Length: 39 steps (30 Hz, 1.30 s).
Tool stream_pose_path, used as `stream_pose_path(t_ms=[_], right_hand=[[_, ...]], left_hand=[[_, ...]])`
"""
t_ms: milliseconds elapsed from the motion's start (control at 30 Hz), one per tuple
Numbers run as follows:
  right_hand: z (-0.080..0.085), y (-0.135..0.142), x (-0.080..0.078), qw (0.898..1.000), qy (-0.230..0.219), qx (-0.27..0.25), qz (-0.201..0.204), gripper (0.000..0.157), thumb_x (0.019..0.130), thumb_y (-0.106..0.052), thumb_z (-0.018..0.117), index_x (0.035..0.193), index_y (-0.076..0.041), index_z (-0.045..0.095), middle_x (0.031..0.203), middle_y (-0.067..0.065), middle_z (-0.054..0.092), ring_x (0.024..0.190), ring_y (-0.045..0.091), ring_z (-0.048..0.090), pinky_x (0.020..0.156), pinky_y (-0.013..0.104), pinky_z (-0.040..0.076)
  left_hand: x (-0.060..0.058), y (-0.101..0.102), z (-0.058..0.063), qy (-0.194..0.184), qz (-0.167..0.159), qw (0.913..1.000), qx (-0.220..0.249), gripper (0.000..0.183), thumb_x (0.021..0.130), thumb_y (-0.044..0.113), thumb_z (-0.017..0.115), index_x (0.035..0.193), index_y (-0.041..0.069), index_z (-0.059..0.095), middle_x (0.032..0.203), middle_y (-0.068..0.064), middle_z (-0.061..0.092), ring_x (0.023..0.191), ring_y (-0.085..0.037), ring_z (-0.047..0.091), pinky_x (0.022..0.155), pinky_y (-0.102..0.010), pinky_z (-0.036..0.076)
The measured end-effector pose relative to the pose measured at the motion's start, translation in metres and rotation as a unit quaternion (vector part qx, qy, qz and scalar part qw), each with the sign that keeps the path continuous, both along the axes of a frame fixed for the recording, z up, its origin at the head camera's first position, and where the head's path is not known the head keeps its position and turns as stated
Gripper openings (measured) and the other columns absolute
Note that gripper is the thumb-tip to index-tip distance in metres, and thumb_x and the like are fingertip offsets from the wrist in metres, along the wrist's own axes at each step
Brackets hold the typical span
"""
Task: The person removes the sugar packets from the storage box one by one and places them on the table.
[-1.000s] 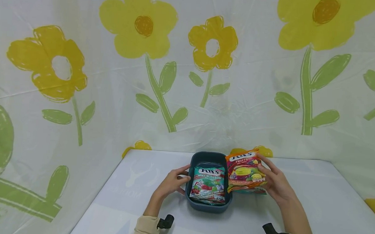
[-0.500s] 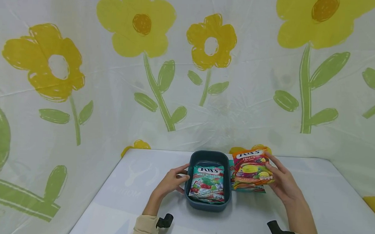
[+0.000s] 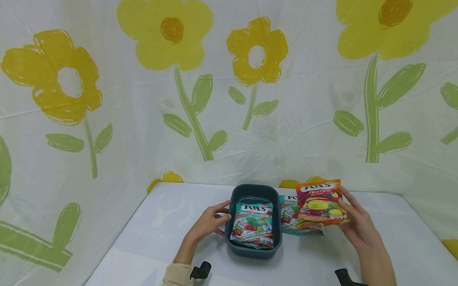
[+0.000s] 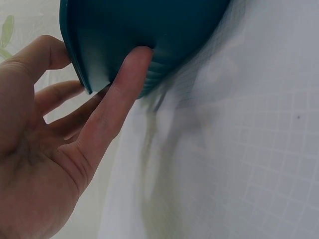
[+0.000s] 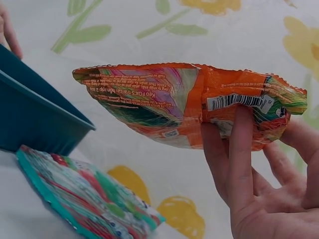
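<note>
My left hand (image 3: 209,221) holds the left side of a dark teal plastic bin (image 3: 254,252). In the left wrist view one digit presses on the bin's outer wall (image 4: 184,30) while other fingertips reach its rim. Inside the bin lie teal Fox's Mint Blossom candy bags (image 3: 252,224), stacked. On the right, my right hand (image 3: 362,227) grips an orange-and-red Fox's Fruits candy bag (image 3: 319,204) by its right edge. The right wrist view shows this bag's underside (image 5: 149,99) with fingertips near the barcode. It overlaps another Mint Blossom bag (image 3: 288,214) in the head view.
That other Mint Blossom bag lies against the bin's right side on the white table (image 3: 308,263). Behind the table's back edge stands a white curtain (image 3: 300,158) printed with yellow flowers. Each wrist carries a black camera mount.
My right hand has moved right with the Fruits bag, away from the bin, uncovering more of the Mint Blossom bag beneath. My left hand has stayed at the bin.
</note>
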State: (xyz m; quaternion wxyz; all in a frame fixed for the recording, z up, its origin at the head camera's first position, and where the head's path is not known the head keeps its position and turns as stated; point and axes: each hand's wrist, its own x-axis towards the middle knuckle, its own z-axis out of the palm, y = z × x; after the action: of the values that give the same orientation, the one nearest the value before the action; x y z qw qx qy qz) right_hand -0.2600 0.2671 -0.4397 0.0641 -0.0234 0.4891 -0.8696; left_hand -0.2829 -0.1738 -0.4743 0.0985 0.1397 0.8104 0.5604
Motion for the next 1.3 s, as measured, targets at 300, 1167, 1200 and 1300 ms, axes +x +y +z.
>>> stream_pose_path(t_ms=[300, 1167, 1200, 1300], right_hand=[[-0.003, 0.014, 0.002, 0.998, -0.009, -0.065, -0.026, 0.048, 0.102, -0.015, 0.05, 0.143, -0.039, 0.048, 0.133, -0.011, 0.037, 0.1, 0.008, 0.066, 0.086, 0.027, 0.06], [-0.026, 0.038, 0.005, 0.987, -0.065, -0.113, -0.09, 0.045, 0.099, -0.017, 0.056, 0.136, -0.041, 0.055, 0.133, -0.017, 0.038, 0.109, 0.007, 0.054, 0.085, 0.025, 0.06], [-0.027, 0.038, 0.004, 0.988, -0.068, -0.107, -0.093, 0.045, 0.099, -0.017, 0.057, 0.137, -0.041, 0.055, 0.133, -0.017, 0.038, 0.11, 0.007, 0.052, 0.085, 0.024, 0.06], [-0.03, 0.039, 0.003, 0.987, -0.086, -0.094, -0.097, 0.045, 0.098, -0.02, 0.058, 0.136, -0.044, 0.054, 0.131, -0.018, 0.038, 0.11, 0.006, 0.05, 0.084, 0.023, 0.06]], left_hand=[[-0.001, -0.001, -0.002, 0.005, -0.01, 0.9999, 0.005, 0.057, 0.097, 0.02, 0.059, 0.151, 0.013, 0.04, 0.135, -0.025, 0.055, 0.104, -0.026, 0.065, 0.06, -0.04, 0.063], [0.001, 0.0, -0.001, 0.004, -0.003, 1.0, 0.008, 0.058, 0.097, 0.022, 0.058, 0.151, 0.014, 0.039, 0.134, -0.025, 0.056, 0.107, -0.029, 0.065, 0.06, -0.041, 0.062], [0.001, 0.0, -0.001, 0.003, -0.003, 1.0, 0.008, 0.058, 0.097, 0.022, 0.059, 0.151, 0.014, 0.039, 0.134, -0.025, 0.056, 0.108, -0.029, 0.065, 0.06, -0.041, 0.062], [0.002, 0.0, 0.0, 0.0, -0.001, 1.0, 0.009, 0.058, 0.097, 0.023, 0.059, 0.151, 0.015, 0.039, 0.134, -0.024, 0.056, 0.109, -0.03, 0.064, 0.06, -0.041, 0.062]])
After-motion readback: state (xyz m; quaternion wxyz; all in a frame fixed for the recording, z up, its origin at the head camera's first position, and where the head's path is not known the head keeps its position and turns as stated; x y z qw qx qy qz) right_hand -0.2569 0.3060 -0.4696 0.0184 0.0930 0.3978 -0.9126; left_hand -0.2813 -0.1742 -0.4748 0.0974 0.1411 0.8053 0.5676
